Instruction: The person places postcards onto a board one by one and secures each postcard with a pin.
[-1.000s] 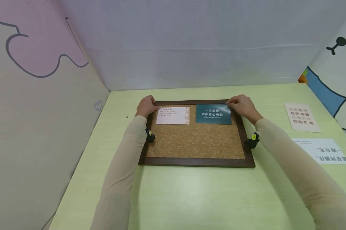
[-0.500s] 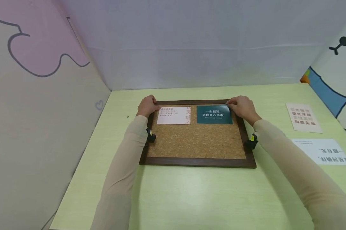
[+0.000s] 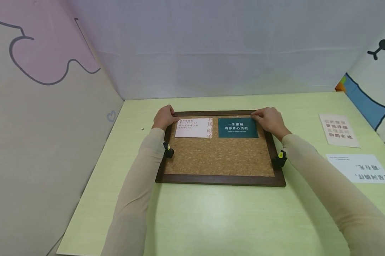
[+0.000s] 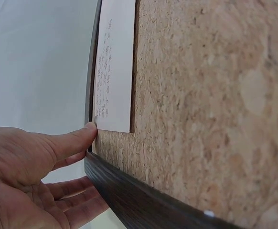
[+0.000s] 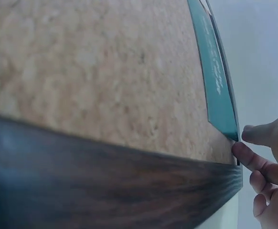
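In the head view, a cork board (image 3: 224,156) with a dark brown frame lies on the table. My left hand (image 3: 163,118) grips its far left corner. The left wrist view shows the thumb (image 4: 77,141) at the corner of a white card (image 4: 117,71), with the other fingers behind the frame. My right hand (image 3: 269,119) is at the far right corner, thumb and index finger bent together at the top right corner of a dark green card (image 3: 238,128). In the right wrist view, the index fingertip (image 5: 241,151) touches the board edge just below that card's corner.
To the right on the pale green table (image 3: 211,220) lie a cream card (image 3: 339,130) with printed text and a white card (image 3: 358,169) turned upside down. A pale cloth wall (image 3: 224,49) stands behind the table, and a small dark speck lies left of the board.
The green card's top edge has come down a little and the card lies flatter on the cork. Both hands stay at the board's far corners; the whole view has shifted slightly.
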Action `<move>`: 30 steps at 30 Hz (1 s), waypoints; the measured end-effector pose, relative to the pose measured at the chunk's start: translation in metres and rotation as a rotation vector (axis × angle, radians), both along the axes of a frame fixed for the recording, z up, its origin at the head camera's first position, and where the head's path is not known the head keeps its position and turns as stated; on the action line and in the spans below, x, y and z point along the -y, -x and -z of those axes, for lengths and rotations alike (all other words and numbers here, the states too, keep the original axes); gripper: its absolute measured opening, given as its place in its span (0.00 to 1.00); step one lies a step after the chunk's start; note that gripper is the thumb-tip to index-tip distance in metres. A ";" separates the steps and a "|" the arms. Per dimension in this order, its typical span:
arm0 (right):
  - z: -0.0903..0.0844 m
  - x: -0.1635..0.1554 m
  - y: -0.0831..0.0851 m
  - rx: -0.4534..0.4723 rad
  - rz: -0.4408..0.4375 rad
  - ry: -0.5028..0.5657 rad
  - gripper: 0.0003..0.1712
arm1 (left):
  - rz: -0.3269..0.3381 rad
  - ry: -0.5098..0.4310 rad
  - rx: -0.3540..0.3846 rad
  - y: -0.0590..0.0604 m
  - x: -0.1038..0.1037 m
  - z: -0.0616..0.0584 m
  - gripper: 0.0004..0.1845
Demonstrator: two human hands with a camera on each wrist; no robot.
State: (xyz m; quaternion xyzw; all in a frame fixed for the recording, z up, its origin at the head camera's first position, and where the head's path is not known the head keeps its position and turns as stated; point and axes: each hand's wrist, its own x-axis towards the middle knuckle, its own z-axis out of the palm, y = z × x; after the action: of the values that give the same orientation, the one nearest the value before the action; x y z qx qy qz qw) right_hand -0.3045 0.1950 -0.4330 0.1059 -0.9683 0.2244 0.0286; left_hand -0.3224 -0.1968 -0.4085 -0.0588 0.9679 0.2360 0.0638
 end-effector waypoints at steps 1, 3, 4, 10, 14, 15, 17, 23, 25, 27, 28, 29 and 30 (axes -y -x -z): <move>-0.001 -0.001 -0.001 0.008 -0.006 0.010 0.18 | 0.001 0.001 0.001 0.000 0.000 0.000 0.19; -0.004 -0.004 -0.003 0.035 -0.020 0.026 0.19 | 0.003 -0.001 0.002 0.000 -0.001 0.000 0.19; -0.006 -0.006 -0.004 0.048 -0.030 0.023 0.20 | 0.004 -0.002 0.003 0.000 -0.001 0.000 0.19; -0.019 -0.016 -0.006 0.142 -0.114 -0.116 0.31 | 0.001 0.001 0.005 0.002 0.000 0.001 0.19; -0.021 -0.020 -0.009 0.192 -0.156 -0.217 0.41 | 0.001 0.007 0.003 0.003 0.001 0.001 0.19; -0.021 -0.020 -0.010 0.200 -0.163 -0.234 0.43 | 0.001 0.008 0.004 0.003 0.002 0.002 0.19; -0.021 -0.021 -0.011 0.212 -0.176 -0.252 0.44 | 0.000 0.009 0.003 0.003 0.002 0.002 0.19; -0.023 -0.019 -0.012 0.256 -0.186 -0.255 0.45 | 0.000 0.000 -0.009 0.002 0.001 0.002 0.19; -0.024 -0.019 -0.011 0.270 -0.185 -0.255 0.45 | 0.001 -0.009 -0.008 0.002 0.001 0.002 0.19; -0.025 -0.018 -0.011 0.283 -0.184 -0.252 0.45 | 0.004 -0.011 -0.007 0.002 0.001 0.002 0.19; -0.026 -0.018 -0.011 0.288 -0.182 -0.251 0.45 | 0.006 -0.010 -0.005 0.002 0.002 0.003 0.19; -0.026 -0.017 -0.011 0.292 -0.181 -0.251 0.45 | 0.008 -0.010 -0.004 0.002 0.002 0.003 0.19; -0.026 -0.016 -0.010 0.295 -0.179 -0.251 0.45 | 0.011 -0.006 -0.002 0.002 0.002 0.003 0.19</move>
State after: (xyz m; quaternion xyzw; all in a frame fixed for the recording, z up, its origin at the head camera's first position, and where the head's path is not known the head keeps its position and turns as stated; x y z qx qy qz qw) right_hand -0.2940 0.2109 -0.4069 0.1603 -0.9691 0.1166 -0.1470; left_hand -0.3249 -0.1992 -0.4112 -0.0533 0.9675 0.2388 0.0641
